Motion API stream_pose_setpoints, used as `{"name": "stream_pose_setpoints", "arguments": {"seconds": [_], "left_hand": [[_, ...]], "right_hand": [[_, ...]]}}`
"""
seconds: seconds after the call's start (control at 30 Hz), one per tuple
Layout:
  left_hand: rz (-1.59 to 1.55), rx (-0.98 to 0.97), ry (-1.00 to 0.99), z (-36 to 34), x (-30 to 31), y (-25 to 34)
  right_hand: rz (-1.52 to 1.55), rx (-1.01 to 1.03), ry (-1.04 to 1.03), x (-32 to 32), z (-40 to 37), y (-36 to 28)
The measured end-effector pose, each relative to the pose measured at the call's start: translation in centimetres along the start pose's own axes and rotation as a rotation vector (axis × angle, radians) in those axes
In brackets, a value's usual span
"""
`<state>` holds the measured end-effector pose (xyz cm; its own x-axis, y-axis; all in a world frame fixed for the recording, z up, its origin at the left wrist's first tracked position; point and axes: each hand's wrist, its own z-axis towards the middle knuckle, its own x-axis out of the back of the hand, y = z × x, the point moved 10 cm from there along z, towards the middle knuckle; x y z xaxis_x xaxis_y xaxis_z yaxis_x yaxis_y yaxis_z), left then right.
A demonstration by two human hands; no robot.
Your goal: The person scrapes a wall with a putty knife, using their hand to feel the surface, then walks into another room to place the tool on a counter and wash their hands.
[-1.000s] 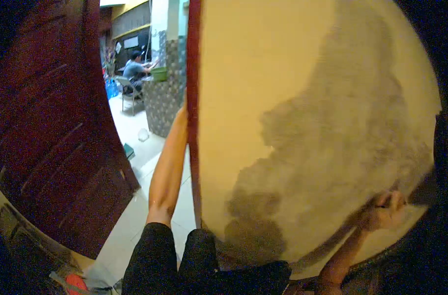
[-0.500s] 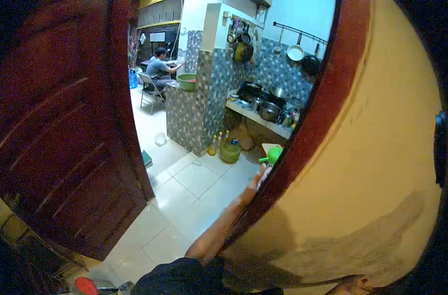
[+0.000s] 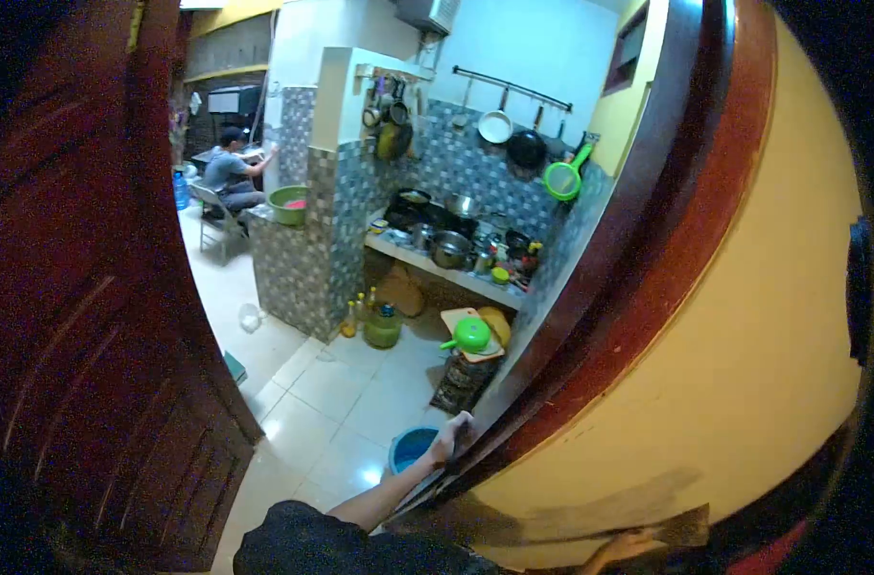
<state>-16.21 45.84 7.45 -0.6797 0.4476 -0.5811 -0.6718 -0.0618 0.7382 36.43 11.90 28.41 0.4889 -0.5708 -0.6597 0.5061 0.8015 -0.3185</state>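
Note:
Through the doorway, my left hand (image 3: 448, 443) reaches forward and grips the edge of the dark red door frame (image 3: 590, 355); part of its fingers is hidden at the edge. My right hand (image 3: 629, 546) is low in front of the yellow wall (image 3: 696, 355), its fingers closed at a flat brown piece (image 3: 684, 528) that I cannot make out clearly. A grey smeared patch (image 3: 638, 503) marks the wall just above this hand. The dark red door (image 3: 101, 316) stands open on the left.
A blue basin (image 3: 413, 448) is on the tiled floor beyond my left hand. Behind it, a green lidded item (image 3: 471, 333) sits on a stand. Pots (image 3: 450, 250) crowd the kitchen counter. A person (image 3: 230, 175) sits on a folding chair at the far left.
The view has shifted right, showing more of the kitchen and the blue basin. My left hand is lower on the frame edge. My right hand has moved left, with the flat brown piece now showing.

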Motion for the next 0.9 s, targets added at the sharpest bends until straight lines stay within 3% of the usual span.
{"name": "stream_pose_setpoints", "arguments": {"seconds": [0.07, 0.13, 0.17, 0.2, 0.27, 0.33, 0.4, 0.53, 0.6, 0.63, 0.67, 0.73, 0.77, 0.8, 0.83, 0.9], "left_hand": [[-0.025, 0.123, 0.069, -0.8, -2.4, 3.8], [0.442, 0.015, 0.02, -1.0, -3.3, 7.0], [0.204, 0.229, -0.12, -0.2, -2.1, 2.6], [0.198, 0.195, -0.217, 0.3, -1.4, 1.5], [0.871, -0.68, -0.225, -0.8, -1.6, 6.9], [0.588, 0.246, -0.278, -0.5, -0.9, 9.0], [0.604, 0.17, -0.373, -0.5, 4.1, 9.3], [0.753, 0.229, -0.055, -2.5, 18.1, 15.1], [0.798, 0.229, 0.133, -2.8, 23.8, 18.7], [0.856, 0.22, 0.226, -2.7, 26.1, 20.7], [0.854, 0.218, 0.215, -2.1, 27.3, 22.0], [0.769, 0.168, 0.389, -1.6, 31.4, 25.4], [0.768, 0.17, 0.383, -0.7, 32.8, 26.5], [0.752, 0.135, 0.433, 0.1, 34.5, 28.0], [0.733, 0.099, 0.484, 1.0, 36.4, 29.2], [0.71, 0.082, 0.516, 3.4, 40.3, 30.1]], "right_hand": [[-0.108, 0.004, 0.014, -0.3, -0.8, -2.3], [-0.208, -0.005, 0.028, -0.5, -2.4, -3.7], [-0.255, -0.011, 0.041, -0.5, -3.7, -4.2], [-0.307, -0.021, 0.056, 0.0, -5.5, -4.9], [-0.422, -0.066, 0.087, 1.2, -10.4, -6.6], [-0.54, -0.131, 0.11, 2.4, -16.3, -8.0], [-0.638, -0.18, 0.116, 2.9, -21.5, -8.9], [-0.76, -0.256, 0.082, 1.9, -29.6, -9.0], [-0.388, -0.135, 0.035, -0.2, -30.0, -11.6], [-0.387, -0.126, 0.04, -4.0, -33.0, -16.5], [-0.374, -0.008, 0.033, -2.2, -29.5, -17.4], [-0.358, 0.219, 0.012, -10.0, -28.7, -21.6], [-0.344, 0.333, 0.0, -18.3, -29.6, -22.9], [-0.329, 0.446, -0.015, -30.5, -32.2, -24.4], [-0.277, 0.584, -0.037, -34.5, -33.5, -24.7], [-0.161, 0.621, 0.004, -40.0, -35.9, -23.3]]}}
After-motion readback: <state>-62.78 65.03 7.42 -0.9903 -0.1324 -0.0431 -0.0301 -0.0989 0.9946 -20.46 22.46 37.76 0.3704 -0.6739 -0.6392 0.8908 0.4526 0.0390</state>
